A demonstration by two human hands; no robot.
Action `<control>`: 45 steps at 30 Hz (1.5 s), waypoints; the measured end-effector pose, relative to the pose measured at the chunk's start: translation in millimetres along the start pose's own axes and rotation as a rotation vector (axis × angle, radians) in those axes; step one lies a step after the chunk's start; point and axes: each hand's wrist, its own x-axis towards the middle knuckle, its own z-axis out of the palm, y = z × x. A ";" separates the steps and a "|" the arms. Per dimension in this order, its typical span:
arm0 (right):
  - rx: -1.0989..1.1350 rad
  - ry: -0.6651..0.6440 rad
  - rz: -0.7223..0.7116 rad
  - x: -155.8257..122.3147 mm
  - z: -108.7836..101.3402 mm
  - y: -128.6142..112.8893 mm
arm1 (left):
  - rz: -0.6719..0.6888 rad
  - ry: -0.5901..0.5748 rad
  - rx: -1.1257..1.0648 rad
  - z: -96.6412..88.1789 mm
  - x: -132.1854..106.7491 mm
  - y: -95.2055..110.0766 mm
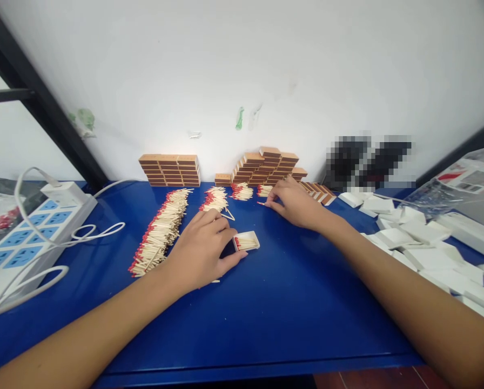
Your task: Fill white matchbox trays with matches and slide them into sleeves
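My left hand (pixel 203 248) rests on the blue table (pixel 266 313), fingers curled around a small white matchbox tray (pixel 247 241) partly filled with red-tipped matches. My right hand (pixel 294 204) reaches farther back, fingertips pinched on a match (pixel 261 203) beside small heaps of matches (pixel 242 191). A long row of loose matches (pixel 161 229) lies left of my left hand. Another heap of matches (pixel 215 199) sits just behind it.
Stacks of brown matchbox sleeves (pixel 171 169) (pixel 268 165) stand against the white wall. White empty trays (pixel 412 243) are spread over the right side. A white power strip (pixel 27 232) with cables lies at the left. A black frame (pixel 39 97) rises at the left.
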 end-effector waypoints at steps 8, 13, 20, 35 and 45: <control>0.343 -0.169 -0.160 -23.2 -31.3 -56.3 | -0.036 -0.013 0.048 -2.2 1.7 -0.7; 0.353 -0.169 -0.213 -32.5 -29.1 -81.0 | -0.027 -0.003 0.046 -1.5 1.3 0.9; 0.423 -0.172 -0.217 -32.9 -21.8 -85.7 | -0.018 0.000 0.030 -0.3 0.6 0.7; 0.425 -0.273 -0.169 -31.3 -23.3 -73.9 | -0.015 -0.004 0.008 0.6 0.3 0.3; 0.155 0.053 0.041 -9.1 -15.3 -28.8 | -0.006 0.010 -0.006 0.8 -1.6 1.4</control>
